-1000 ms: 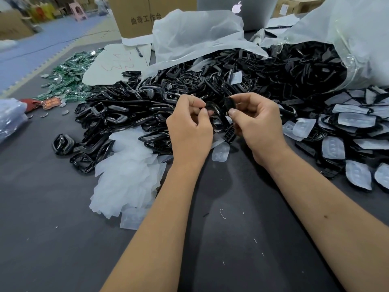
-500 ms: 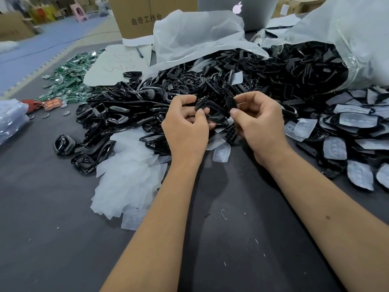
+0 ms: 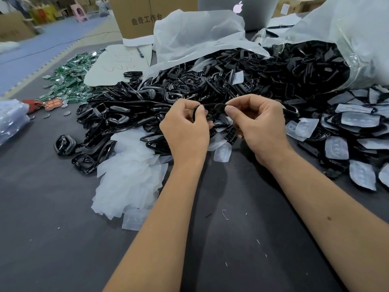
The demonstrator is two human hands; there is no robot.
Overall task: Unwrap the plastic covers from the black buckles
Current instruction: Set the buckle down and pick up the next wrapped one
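While bare dark grey desk (image 3: 242,239) is lying open nearside, both hands' fingers (image 3: 230,111) are pinching one black plastic buckle (image 3: 219,106) before the buckle-spilling clear plastic bag (image 3: 357,49).

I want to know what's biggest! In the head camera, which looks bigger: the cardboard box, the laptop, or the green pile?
Box and laptop: both cut off, unsure. Green pile: smallest-looking.

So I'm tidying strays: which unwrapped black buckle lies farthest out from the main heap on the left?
The single black buckle lying alone on the dark table, left of the white pile of covers. The others overlap in the main heap.
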